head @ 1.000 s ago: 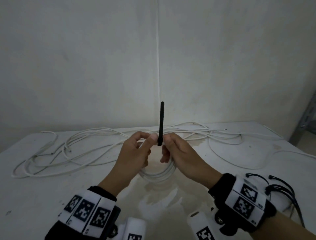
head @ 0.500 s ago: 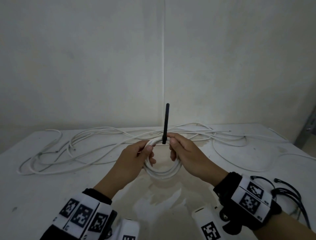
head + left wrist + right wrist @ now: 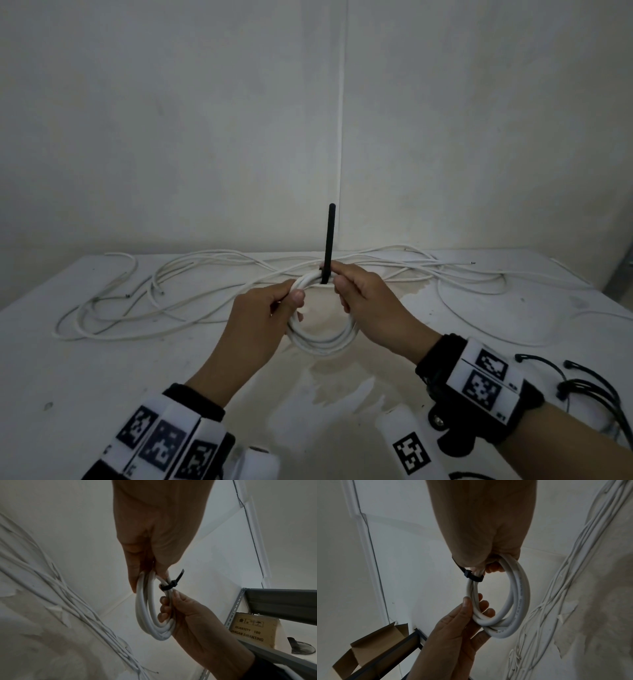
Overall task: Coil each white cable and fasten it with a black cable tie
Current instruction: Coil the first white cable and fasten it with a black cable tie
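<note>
Between your left hand (image 3: pixel 263 310), gripping one side of the coiled white cable (image 3: pixel 322 342) above the worktop (image 3: pixel 102 359), and your right hand (image 3: pixel 364 299), gripping the other, the black cable tie (image 3: pixel 330 240) is cinched, so fastening looks nearly done and next you'd set this bundle down.

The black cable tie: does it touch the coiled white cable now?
Touching. The left wrist view shows the black cable tie looped snugly around the coiled white cable.

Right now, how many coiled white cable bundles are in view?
1: the coiled cable, held above the table by left hand and right hand. The other cables lie loose behind.
</note>
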